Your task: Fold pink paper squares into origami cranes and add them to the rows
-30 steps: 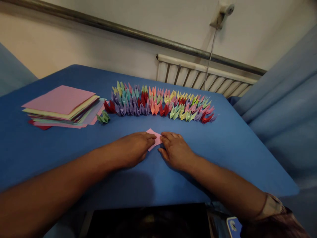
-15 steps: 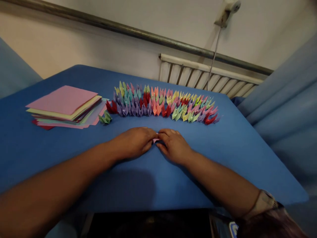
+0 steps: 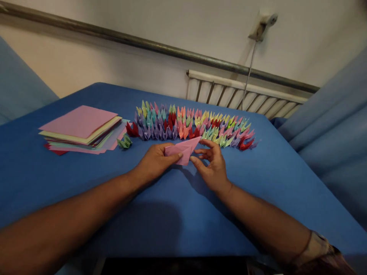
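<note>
A folded pink paper piece [image 3: 183, 149] is lifted just above the blue table [image 3: 275, 172]. My left hand [image 3: 155, 160] pinches its left end, thumb on top. My right hand [image 3: 210, 164] holds its right side, thumb under the lower edge and fingers curled near the pointed tip. Behind my hands stand rows of several small folded paper figures [image 3: 195, 126] in many colours. A single green folded figure [image 3: 125, 141] lies apart at the left end of the rows.
A stack of coloured square paper sheets [image 3: 82, 128], pink on top, lies at the left of the table. A radiator [image 3: 243, 93] and a metal rail run along the wall behind. Blue fabric hangs at the right.
The pink paper lay flat under both hands' fingertips, pressed on the table. Now both hands have raised it off the table and it shows as a larger pointed shape.
</note>
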The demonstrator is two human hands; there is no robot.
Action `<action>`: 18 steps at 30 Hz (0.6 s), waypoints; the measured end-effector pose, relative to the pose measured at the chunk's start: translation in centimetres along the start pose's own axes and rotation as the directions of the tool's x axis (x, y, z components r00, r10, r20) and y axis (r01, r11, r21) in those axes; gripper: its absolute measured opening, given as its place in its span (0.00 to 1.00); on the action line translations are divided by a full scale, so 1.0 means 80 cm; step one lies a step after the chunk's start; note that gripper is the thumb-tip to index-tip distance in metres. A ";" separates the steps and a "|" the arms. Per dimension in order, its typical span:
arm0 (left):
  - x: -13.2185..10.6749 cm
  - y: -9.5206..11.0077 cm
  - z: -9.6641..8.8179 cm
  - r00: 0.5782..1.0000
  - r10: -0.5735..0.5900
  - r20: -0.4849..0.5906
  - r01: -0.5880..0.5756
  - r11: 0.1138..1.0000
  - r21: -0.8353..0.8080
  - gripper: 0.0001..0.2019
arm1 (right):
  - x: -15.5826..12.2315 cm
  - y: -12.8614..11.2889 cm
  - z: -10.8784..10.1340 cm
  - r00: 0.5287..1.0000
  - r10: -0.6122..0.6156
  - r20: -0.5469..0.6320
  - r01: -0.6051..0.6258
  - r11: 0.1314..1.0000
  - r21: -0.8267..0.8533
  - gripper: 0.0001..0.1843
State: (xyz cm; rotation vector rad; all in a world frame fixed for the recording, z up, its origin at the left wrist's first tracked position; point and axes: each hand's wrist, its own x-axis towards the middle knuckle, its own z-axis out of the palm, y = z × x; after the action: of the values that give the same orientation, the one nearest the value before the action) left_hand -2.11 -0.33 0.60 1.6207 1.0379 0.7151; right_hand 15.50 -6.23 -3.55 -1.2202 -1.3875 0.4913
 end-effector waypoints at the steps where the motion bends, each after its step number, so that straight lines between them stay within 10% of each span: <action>1: 0.000 -0.002 0.004 0.998 -0.065 -0.007 0.062 0.982 -0.180 0.11 | 0.000 0.004 0.004 0.997 0.070 -0.017 -0.067 0.990 0.122 0.31; 8: -0.005 -0.013 0.022 0.974 -0.182 0.138 0.227 0.723 -0.653 0.13 | -0.002 0.014 0.020 0.935 0.290 0.206 -0.344 0.883 0.319 0.14; 18: -0.003 -0.015 0.020 0.960 -0.245 0.133 0.279 0.819 -0.502 0.12 | 0.010 0.020 0.015 0.881 0.417 0.222 -0.470 0.728 0.499 0.18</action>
State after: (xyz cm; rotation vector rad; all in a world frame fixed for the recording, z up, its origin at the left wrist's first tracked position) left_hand -1.15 -1.16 -0.99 1.0021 0.9013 0.6776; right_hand 15.20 -4.56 -4.83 -1.0499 -0.9119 1.2126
